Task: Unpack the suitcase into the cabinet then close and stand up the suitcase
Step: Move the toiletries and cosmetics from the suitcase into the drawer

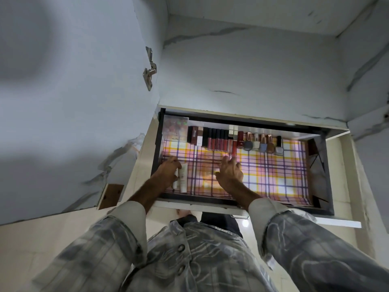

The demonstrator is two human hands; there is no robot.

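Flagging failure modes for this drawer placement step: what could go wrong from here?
1. The right hand is setting a red tube into the back row; a nudge could probably topple the upright nail polish bottles beside it.
2. The left hand grips white tubes low over the checked liner; one may slip out.
3. The drawer stands pulled out at the person's legs; leaning in might bump it.

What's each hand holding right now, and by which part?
Left hand grips two tubes around their upper halves. Right hand: its fingers pinch the near end of a red lip gloss in the drawer.
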